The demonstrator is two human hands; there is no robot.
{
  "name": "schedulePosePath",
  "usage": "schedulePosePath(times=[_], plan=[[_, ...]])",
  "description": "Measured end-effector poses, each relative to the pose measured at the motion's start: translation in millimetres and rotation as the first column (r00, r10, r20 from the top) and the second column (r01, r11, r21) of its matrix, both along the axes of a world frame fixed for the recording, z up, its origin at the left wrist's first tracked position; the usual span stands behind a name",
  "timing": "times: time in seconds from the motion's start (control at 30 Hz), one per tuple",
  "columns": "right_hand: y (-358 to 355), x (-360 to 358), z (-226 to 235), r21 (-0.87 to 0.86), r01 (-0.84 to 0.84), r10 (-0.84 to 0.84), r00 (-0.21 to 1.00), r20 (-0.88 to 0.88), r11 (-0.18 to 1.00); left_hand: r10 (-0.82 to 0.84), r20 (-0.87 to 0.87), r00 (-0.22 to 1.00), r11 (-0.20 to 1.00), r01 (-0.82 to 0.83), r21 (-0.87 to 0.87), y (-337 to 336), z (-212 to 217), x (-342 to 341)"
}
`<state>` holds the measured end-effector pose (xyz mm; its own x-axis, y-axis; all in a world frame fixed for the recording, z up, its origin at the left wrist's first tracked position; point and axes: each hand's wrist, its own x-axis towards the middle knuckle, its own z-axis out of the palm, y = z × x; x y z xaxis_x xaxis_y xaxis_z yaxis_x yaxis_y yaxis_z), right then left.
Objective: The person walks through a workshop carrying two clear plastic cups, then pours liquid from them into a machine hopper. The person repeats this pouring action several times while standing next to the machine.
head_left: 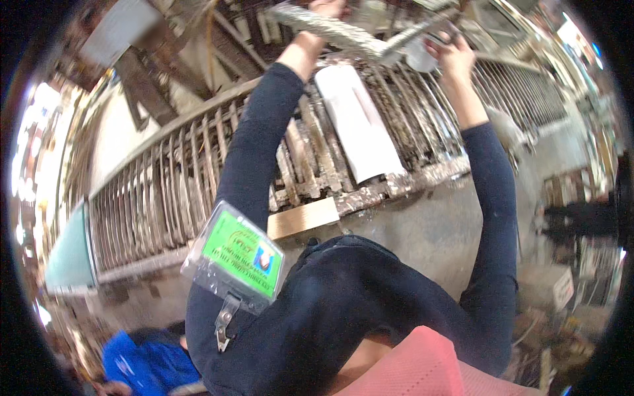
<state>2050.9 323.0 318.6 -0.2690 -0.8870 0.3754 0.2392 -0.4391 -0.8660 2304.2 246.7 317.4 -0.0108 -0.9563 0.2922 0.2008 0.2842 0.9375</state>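
Note:
Both my arms reach forward over a slatted metal rack, in dark sleeves. My left hand [328, 8] is at the top edge of the view, beyond a long, whitish, rough-textured bar [323, 25]; its fingers are mostly cut off. To the right, my right hand [457, 61] has its fingers bent, close to a whitish, translucent rounded piece [421, 55] and below a second slanting bar [422, 28]. What those fingers hold is too blurred to make out. A white sheet-like roll [360, 122] lies across the slats between my arms.
The grimy slatted rack [188, 158] spans the view. A pale wooden board [304, 218] lies at its near edge. A green panel [71, 251] stands at its left end. A person in blue [142, 363] is at lower left, a box [547, 287] at right. My badge [241, 251] hangs over my left arm.

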Motion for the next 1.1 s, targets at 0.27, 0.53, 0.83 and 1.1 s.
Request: schedulePosePath(times=[0.27, 0.53, 0.83, 1.1], plan=[[4, 1, 12, 0.029, 0.009, -0.006, 0.996, -0.091, 1.000, -0.262, -0.282, 0.923, 0.965, 0.246, -0.088, -43, -8, 6], [2, -2, 8, 0.023, 0.009, -0.008, 0.998, -0.067, 1.000, -0.136, -0.237, 0.962, 0.991, 0.135, -0.022, -17, -3, -5], [14, 8, 21, 0.082, 0.068, -0.063, 0.996, -0.064, 0.994, -0.106, -0.103, 0.989, 0.994, 0.104, -0.027, -18, -1, -1], [15, 9, 24, 0.082, 0.039, -0.038, 0.999, -0.020, 0.996, -0.091, -0.033, 0.995, 0.995, 0.089, -0.047, -13, 4, -2]])
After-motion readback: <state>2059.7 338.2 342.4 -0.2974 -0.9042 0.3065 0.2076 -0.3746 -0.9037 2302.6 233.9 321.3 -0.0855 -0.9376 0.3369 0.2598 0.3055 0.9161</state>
